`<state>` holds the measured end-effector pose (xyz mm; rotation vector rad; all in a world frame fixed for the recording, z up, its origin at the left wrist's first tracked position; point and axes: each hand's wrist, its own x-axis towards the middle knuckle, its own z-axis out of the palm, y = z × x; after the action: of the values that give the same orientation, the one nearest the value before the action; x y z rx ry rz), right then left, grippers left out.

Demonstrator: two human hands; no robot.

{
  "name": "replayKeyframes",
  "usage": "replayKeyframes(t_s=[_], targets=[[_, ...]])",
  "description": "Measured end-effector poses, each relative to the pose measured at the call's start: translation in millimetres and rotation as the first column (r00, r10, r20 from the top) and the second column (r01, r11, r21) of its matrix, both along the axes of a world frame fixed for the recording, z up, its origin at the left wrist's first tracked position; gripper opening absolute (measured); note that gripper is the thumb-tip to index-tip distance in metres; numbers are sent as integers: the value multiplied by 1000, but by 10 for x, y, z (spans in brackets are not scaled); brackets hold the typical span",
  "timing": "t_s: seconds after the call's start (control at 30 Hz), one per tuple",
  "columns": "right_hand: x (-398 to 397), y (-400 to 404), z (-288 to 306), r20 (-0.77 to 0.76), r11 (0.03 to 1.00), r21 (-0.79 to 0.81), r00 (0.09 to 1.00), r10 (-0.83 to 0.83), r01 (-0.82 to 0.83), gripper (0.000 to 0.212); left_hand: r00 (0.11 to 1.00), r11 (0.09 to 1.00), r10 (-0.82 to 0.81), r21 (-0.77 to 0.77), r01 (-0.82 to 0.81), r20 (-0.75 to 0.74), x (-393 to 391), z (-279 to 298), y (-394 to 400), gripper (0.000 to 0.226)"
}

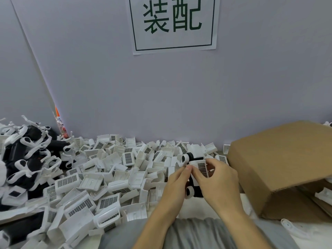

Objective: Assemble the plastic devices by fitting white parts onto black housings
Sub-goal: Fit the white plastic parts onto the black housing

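Head view: heap of white parts [100,178] with grid faces covers the desk; pile of black housings [27,159] with white clips far left, open cardboard box [280,164] right, paper sign [173,24] on grey wall. Centre, both hands hold one black housing [197,190] above the heap: left hand [175,184] grips its side, right hand [218,180] pinches a white part [200,165] onto its top.

Blocked left and centre by heaped white parts [107,177], piled right up to the grey wall [179,96]; black housings [27,159] stacked at far left. Hemmed in on the right by tilted cardboard box [280,162], just beside the hands. Open strip only along near edge, over grey cloth [197,234].
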<state>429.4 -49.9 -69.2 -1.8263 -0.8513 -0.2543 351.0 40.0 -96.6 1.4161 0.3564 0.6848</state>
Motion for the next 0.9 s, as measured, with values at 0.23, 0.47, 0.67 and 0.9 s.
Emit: replayKeyframes(t_s=[0.23,0.47,0.67,0.9], targets=[[3,-5,-6,-156,995,84,986,59,-47,29,1000,999,-14,29,14,12,-53,23,3,39],[46,9,-52,-127,968,105,962,242,-229,7,998,996,52,-76,-49,31,-52,51,4,43],[107,26,-119,-268,946,182,912,311,-269,15,992,991,126,-49,-126,10,-40,56,-7,44],[118,18,-114,-456,874,267,745,486,-406,35,985,983,174,63,-173,-2,-30,62,-27,56]])
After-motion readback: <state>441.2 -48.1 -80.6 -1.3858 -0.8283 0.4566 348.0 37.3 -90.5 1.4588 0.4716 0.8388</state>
